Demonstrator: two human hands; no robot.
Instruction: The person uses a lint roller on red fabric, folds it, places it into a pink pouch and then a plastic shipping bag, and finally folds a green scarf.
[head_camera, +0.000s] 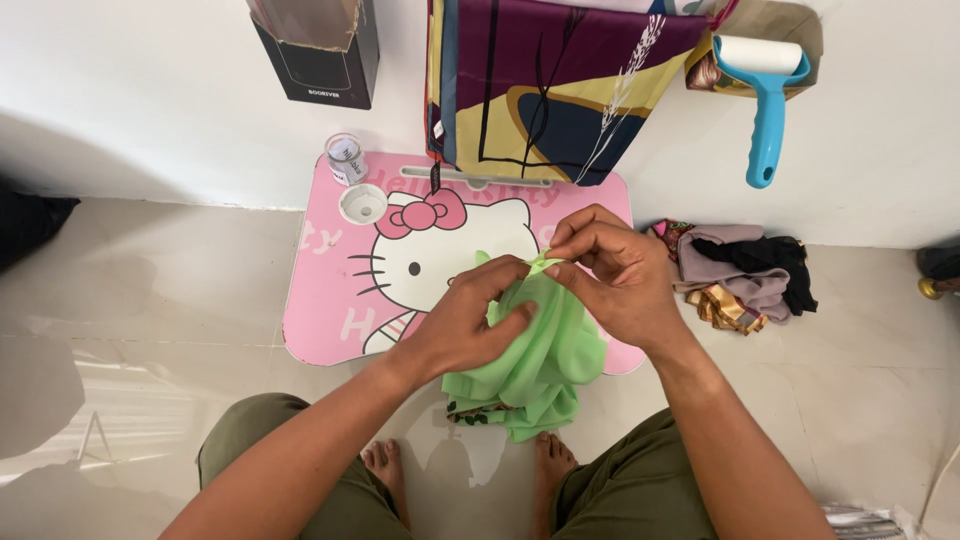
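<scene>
Knees in olive trousers and two bare feet frame the bottom of the view; the person sits on the pale tiled floor, bent over the work. Both forearms reach forward to a green cloth, which hangs bunched from the hands over the near edge of a pink lap table with a cartoon cat face, its lower folds falling towards the feet. The left hand is closed around the gathered cloth, thumb and fingers pressing the bunch so it does not slip. The right hand pinches the top edge between thumb and fingertips, apparently to hold a fold or corner taut against the left.

On the table's far left corner stands a small clear jar, just behind a round cup recess. A patterned cloth hangs down the wall behind. A blue lint roller leans on the wall to the right, and a heap of dark and mauve cloths lies on the floor, well apart from the hands. A black box sits at upper left.
</scene>
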